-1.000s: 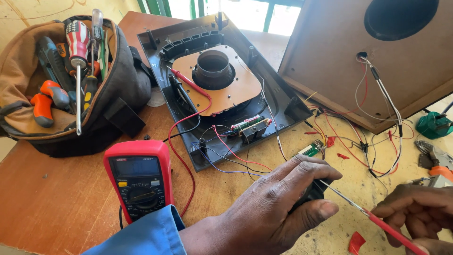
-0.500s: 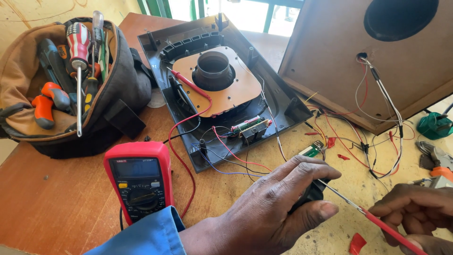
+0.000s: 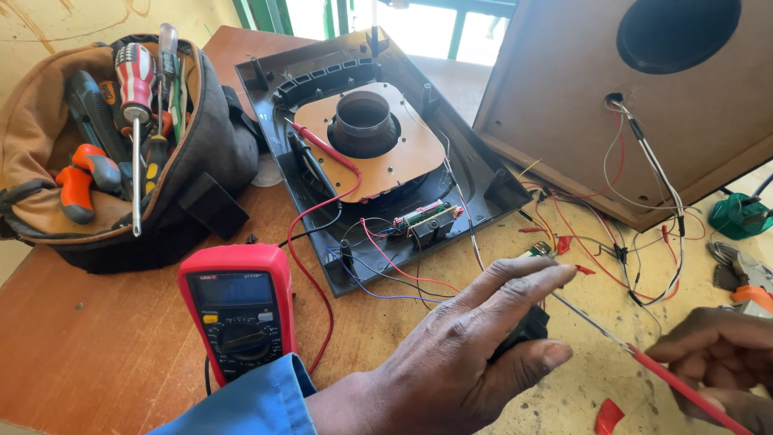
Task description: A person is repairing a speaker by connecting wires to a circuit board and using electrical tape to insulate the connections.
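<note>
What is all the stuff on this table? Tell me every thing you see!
Multimeter: one, red with a dark face, front left of the table.
Tool bag: one, brown and black, far left, full of screwdrivers and pliers.
Plastic panel: one, black with a tan plate and a round port, centre; a red probe lies on it.
Speaker box: one, brown wood with a round hole, right rear, wires hanging out.
Loose wires: many, red, white and black, between panel and box.
Pliers: one, orange-handled, right edge.
Left hand: blue sleeve, pressing a small black part.
Right hand: holds a thin red probe, tip toward the left hand.
</note>
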